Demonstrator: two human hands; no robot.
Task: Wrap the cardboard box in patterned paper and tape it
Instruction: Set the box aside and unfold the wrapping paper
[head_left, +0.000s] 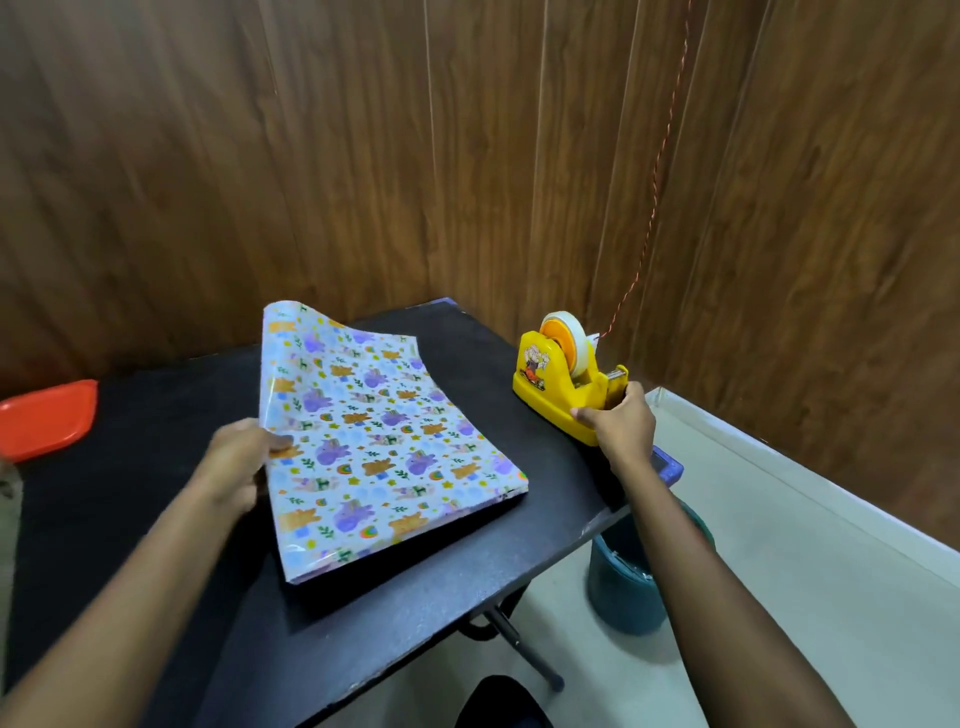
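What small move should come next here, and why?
Probably pull a strip off the tape roll and tear it at the cutter. The right hand grips the yellow tape dispenser at its cutter end, while the left hand holds the patterned paper by its edge. The paper is folded over, shows no tape, and its far end curls up.

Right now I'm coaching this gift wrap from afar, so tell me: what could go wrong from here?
1. Only the left hand holds the glossy animal-patterned wrapping paper, at its left edge; the far flap curls up loose, so the sheet could spring open or shift.
2. The yellow plastic tape dispenser sits near the right edge of the black table; a pull by the right hand might drag it off, toward the blue round bin below.
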